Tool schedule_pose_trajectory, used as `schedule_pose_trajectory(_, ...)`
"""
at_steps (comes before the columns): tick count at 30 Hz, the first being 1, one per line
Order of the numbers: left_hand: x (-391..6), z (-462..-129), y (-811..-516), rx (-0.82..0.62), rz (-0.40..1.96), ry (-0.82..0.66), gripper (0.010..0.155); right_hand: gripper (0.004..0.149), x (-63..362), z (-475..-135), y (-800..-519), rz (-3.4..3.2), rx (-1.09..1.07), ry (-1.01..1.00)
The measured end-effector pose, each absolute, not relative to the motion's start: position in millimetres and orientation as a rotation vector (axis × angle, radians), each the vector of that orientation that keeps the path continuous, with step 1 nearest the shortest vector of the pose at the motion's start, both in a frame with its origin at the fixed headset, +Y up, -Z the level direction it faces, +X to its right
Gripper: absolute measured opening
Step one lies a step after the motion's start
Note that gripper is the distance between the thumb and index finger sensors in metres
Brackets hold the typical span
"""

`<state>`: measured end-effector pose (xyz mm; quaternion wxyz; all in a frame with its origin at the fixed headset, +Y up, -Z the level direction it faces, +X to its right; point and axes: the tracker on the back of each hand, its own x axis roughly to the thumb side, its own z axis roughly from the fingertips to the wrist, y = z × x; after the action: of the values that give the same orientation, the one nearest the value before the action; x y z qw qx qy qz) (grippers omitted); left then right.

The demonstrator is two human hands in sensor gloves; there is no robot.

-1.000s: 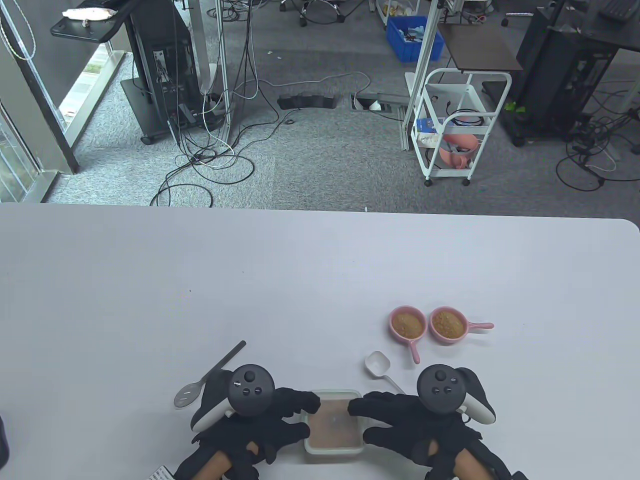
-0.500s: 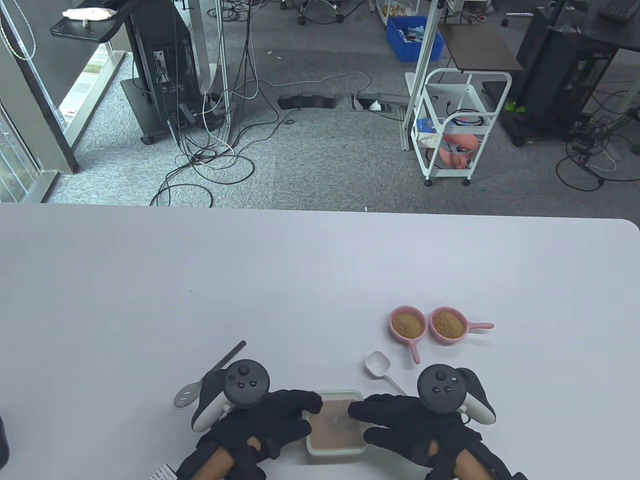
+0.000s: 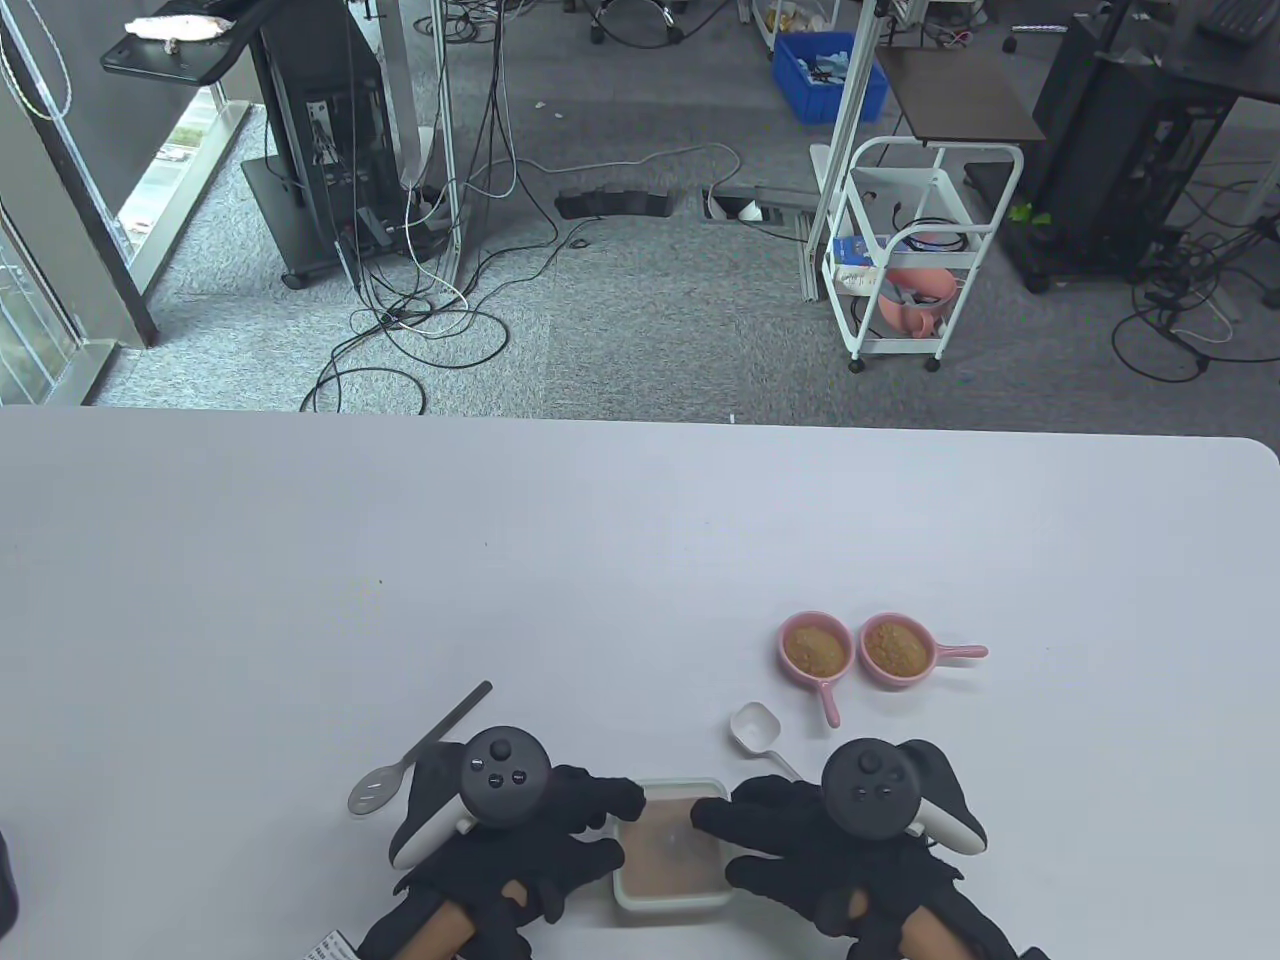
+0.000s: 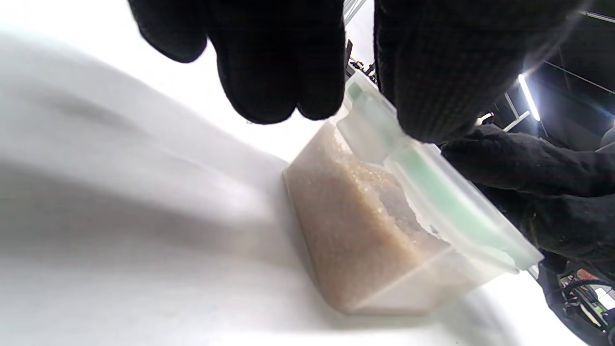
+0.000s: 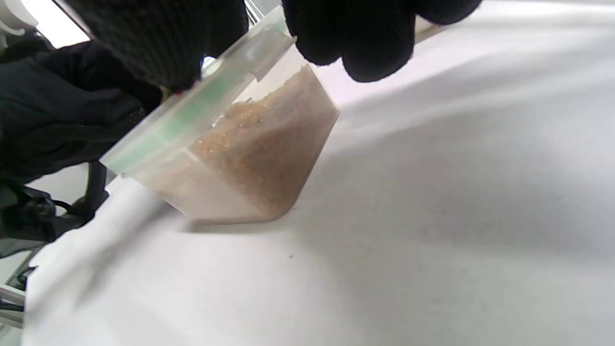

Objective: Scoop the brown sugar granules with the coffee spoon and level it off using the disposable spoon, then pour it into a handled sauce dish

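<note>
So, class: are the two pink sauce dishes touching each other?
Cannot tell. In the table view the left sauce dish and right sauce dish sit rim to rim, with neither contact nor gap plainly visible.

The table carries two pink handled sauce dishes, both holding brown granules. There is one clear lidded container of brown sugar at the near edge, one white coffee spoon, and one grey disposable spoon. Two gloved hands are present.
</note>
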<state>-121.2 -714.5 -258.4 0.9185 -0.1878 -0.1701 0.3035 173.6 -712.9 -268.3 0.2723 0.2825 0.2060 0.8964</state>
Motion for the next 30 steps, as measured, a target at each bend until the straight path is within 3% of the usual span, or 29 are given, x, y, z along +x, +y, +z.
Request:
schedule_pose_trajectory(10,-107,-244,-697,-0.211,0.396,-0.389,0.058,0.060,171,-263,-706,2.532,0.752,0.439)
schedule_pose_trajectory(30,-112,-248,-704,-0.277,0.516,-0.355,0.055,0.060,163,-262,-709,2.392,0.761,0.459)
